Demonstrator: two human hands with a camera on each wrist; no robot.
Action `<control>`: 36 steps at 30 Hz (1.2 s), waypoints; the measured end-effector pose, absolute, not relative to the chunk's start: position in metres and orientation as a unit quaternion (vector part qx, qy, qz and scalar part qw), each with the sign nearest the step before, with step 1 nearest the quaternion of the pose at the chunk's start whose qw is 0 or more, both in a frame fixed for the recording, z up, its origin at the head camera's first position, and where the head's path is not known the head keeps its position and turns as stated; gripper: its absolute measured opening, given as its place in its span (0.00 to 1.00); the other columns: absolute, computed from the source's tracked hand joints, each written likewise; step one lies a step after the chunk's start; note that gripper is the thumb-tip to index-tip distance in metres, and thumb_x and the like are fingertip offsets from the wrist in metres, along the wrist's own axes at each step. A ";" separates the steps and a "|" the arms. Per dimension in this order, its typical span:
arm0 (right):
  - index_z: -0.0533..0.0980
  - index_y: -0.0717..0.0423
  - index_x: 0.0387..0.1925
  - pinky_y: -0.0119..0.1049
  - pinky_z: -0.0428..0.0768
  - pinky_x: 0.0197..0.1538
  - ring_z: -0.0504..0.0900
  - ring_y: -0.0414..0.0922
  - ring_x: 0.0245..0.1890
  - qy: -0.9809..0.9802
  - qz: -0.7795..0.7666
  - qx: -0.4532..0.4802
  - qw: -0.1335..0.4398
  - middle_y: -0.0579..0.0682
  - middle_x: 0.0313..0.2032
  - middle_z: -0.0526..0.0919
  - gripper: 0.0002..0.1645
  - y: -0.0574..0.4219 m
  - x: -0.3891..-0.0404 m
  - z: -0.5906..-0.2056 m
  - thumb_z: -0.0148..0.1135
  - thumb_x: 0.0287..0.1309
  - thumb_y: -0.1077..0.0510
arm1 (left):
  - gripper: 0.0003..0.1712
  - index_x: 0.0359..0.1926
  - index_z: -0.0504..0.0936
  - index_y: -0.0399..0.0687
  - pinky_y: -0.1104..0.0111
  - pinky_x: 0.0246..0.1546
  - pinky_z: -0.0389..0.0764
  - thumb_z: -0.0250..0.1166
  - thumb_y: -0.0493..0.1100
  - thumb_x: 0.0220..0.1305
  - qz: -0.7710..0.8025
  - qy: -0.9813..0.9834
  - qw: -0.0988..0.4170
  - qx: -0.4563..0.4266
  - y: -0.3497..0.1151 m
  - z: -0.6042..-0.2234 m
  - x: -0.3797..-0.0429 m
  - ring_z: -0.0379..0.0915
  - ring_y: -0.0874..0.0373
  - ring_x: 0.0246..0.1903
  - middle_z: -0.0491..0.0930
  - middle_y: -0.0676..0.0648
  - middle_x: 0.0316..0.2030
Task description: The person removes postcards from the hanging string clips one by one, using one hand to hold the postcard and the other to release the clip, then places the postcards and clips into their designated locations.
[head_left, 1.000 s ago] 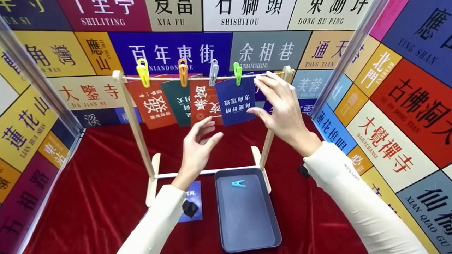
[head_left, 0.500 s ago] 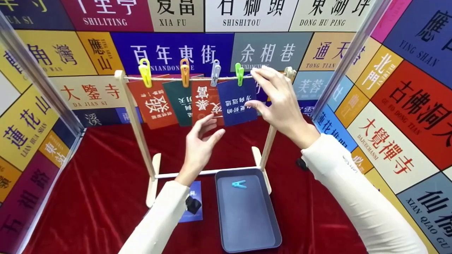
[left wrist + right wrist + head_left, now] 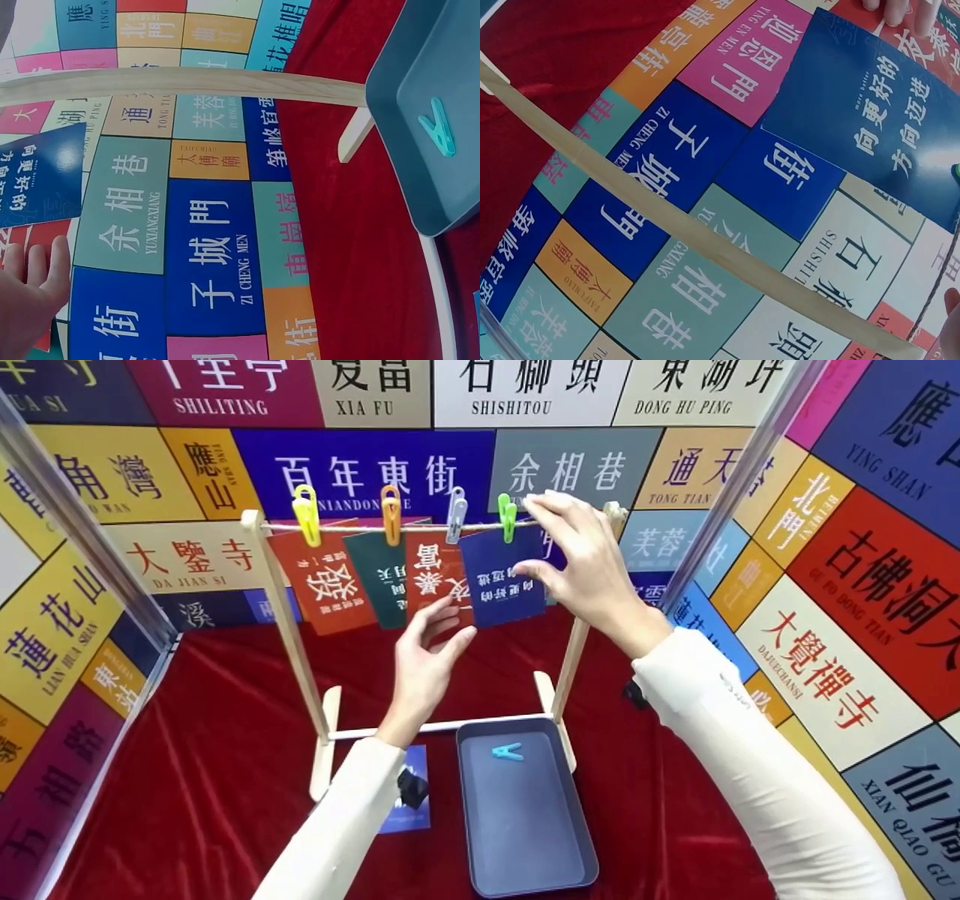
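Note:
Four clothespins would be several along a rope (image 3: 345, 526) on a wooden frame: yellow (image 3: 306, 516), orange and grey ones, plus a green clothespin (image 3: 508, 517) above a dark blue card (image 3: 487, 585). My right hand (image 3: 589, 566) is raised beside that green clothespin, fingertips right at its side, thumb overlapping the blue card in the head view. Nothing shows between thumb and fingers. My left hand (image 3: 424, 671) hovers lower, its loosely bent fingers in front of the red card (image 3: 429, 562) and below the blue one. In the left wrist view the blue card (image 3: 45, 176) hangs near those fingers.
A grey tray (image 3: 529, 840) stands in front of the frame with a light blue clothespin (image 3: 508, 751) inside. Another blue card (image 3: 416, 817) lies on the red cloth (image 3: 187, 780), partly behind my left sleeve. Printed panels surround the cloth; the frame's right post (image 3: 574, 660) rises behind my right hand.
My right hand has moved left along the rope, closer to the green clothespin. The left hand has shifted only slightly. Cards and clothespins hang as before.

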State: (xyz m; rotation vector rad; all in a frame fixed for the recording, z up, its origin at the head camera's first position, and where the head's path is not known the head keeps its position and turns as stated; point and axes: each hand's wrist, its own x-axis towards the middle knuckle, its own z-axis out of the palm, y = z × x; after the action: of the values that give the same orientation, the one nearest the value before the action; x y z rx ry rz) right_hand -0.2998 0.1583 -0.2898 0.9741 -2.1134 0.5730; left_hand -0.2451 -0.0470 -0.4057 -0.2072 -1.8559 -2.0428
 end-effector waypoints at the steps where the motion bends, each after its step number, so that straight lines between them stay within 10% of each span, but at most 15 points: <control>1: 0.72 0.61 0.66 0.49 0.67 0.73 0.71 0.55 0.67 -0.823 0.222 0.378 0.361 0.57 0.63 0.77 0.42 0.158 -0.301 -0.289 0.71 0.53 0.45 | 0.29 0.63 0.76 0.40 0.56 0.59 0.84 0.72 0.35 0.60 -0.726 -0.658 0.185 -0.072 -0.047 -0.406 -0.246 0.79 0.47 0.56 0.81 0.37 0.55; 36: 0.78 0.56 0.61 0.47 0.69 0.58 0.76 0.51 0.60 -0.883 0.256 0.306 0.249 0.53 0.57 0.82 0.34 0.140 -0.314 -0.266 0.68 0.55 0.45 | 0.26 0.60 0.78 0.34 0.62 0.58 0.85 0.70 0.32 0.61 -0.757 -0.631 0.170 -0.001 -0.021 -0.422 -0.265 0.81 0.43 0.55 0.82 0.34 0.54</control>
State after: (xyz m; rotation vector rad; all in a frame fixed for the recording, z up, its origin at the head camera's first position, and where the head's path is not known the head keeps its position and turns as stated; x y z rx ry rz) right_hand -0.3135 0.1399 -0.2656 0.8335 -2.4042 0.6967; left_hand -0.2646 -0.0208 -0.4216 -0.0023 -1.7923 -2.1501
